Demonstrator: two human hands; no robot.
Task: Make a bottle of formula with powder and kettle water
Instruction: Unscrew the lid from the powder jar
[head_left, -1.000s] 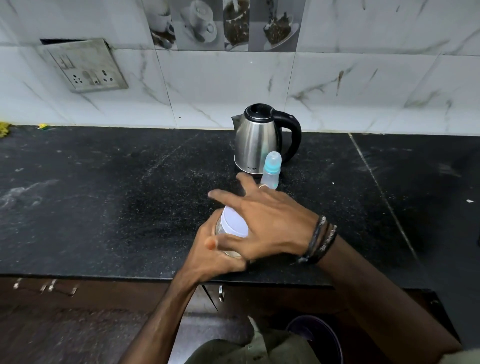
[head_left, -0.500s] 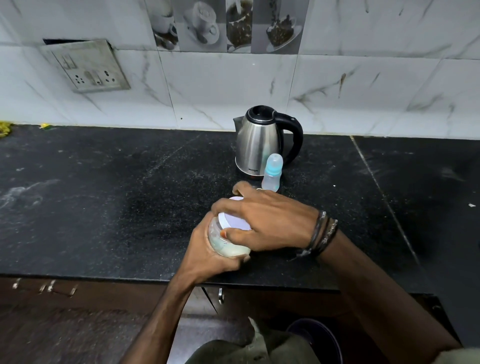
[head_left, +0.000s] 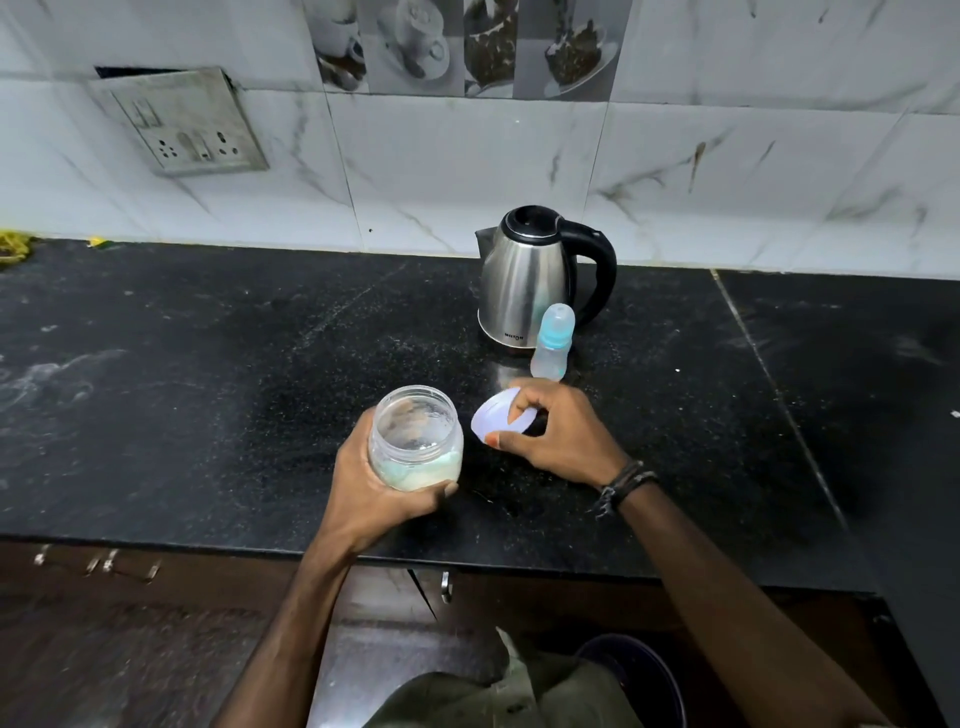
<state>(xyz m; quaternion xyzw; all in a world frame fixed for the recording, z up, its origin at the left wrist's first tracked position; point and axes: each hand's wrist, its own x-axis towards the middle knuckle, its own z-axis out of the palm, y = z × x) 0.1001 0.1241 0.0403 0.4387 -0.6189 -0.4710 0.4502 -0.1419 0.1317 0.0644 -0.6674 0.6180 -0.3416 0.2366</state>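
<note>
Nearest, at the bottom edge: olive-green clothing (head_left: 498, 696) and the rim of a dark bucket (head_left: 636, 675) below the counter. Above these, two bare forearms reaching up over the front edge of the black stone counter (head_left: 182, 395).

Left hand (head_left: 379, 483) wrapped around the lower half of a clear jar (head_left: 415, 439), fingers curled under and behind it, thumb across the near side. Jar open at the mouth, tilted slightly toward the camera, pale powder settled in the bottom part, inside the grip; upper glass clear above the hand. Cannot tell whether the base touches the counter.

Just right of the jar, not touching it: white lid (head_left: 501, 418), pinched by the right hand (head_left: 563, 431), thumb under the near edge, fingers over the top, lid tilted, its far rim close to the counter. Dark bracelets (head_left: 623, 486) around the right wrist.

Beyond the right hand, near its knuckles: small baby bottle (head_left: 553, 343), upright, capped, blue-tinted at the collar. Touching or just in front of the steel kettle (head_left: 530, 283), black handle turned right, lid shut.

Farthest: marble-look wall tiles (head_left: 467, 171), a socket plate (head_left: 182, 122) at upper left.
</note>
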